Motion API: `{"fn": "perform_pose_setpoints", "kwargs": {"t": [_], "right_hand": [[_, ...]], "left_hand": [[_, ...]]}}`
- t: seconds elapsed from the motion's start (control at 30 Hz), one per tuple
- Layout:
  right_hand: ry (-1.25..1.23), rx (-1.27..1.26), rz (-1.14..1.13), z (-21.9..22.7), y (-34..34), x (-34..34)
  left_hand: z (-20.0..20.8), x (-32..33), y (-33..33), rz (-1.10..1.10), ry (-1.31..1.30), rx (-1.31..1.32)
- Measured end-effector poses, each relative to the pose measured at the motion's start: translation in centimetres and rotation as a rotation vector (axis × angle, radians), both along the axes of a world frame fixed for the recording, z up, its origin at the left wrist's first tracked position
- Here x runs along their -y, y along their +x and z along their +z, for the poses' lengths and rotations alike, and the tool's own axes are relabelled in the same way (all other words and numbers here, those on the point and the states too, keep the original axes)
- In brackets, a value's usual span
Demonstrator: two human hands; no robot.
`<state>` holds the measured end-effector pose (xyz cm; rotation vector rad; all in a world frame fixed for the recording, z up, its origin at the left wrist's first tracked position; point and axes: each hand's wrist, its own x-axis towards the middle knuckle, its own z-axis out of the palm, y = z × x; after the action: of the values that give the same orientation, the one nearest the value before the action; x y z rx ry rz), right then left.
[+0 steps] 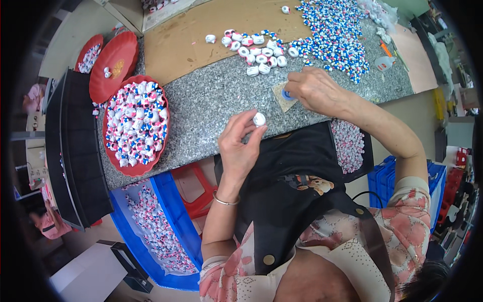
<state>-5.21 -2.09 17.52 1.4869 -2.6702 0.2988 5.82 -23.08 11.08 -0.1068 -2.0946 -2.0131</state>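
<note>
Near the front edge of the counter, my left hand (239, 142) pinches a small white rounded bead-like piece (259, 119) between thumb and fingers. To its right, my right hand (318, 91) has its fingers drawn together beside a small round blue dish or cap (286, 94). That blue thing sits on a beige square pad (286, 103). Whatever the right fingertips hold is hidden by the hand. Beyond the hands lies a loose group of white rounded pieces (261, 59), some with dark holes and pink marks.
A heap of small blue-and-white pieces (334, 38) covers the far right counter. At left stands a red bowl (106, 146) full of figure parts, with another red dish (98, 83) behind. A blue crate (181, 221) sits below the counter. A small white bottle (384, 63) lies far right.
</note>
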Motion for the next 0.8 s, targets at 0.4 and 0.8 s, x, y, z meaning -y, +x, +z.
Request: {"fn": "perform_pose_setpoints", "kwargs": {"t": [0.4, 0.8], "right_hand": [[-0.758, 1.157, -0.458, -0.7, 3.5, -1.2], [-0.606, 0.631, -0.092, 0.7, 5.4, -1.4]], "left_hand": [[-0.5, -4.0, -1.9, 0.034, -0.197, -0.218], [1.4, -2.3, -1.3, -0.531, 0.267, 0.241]]}}
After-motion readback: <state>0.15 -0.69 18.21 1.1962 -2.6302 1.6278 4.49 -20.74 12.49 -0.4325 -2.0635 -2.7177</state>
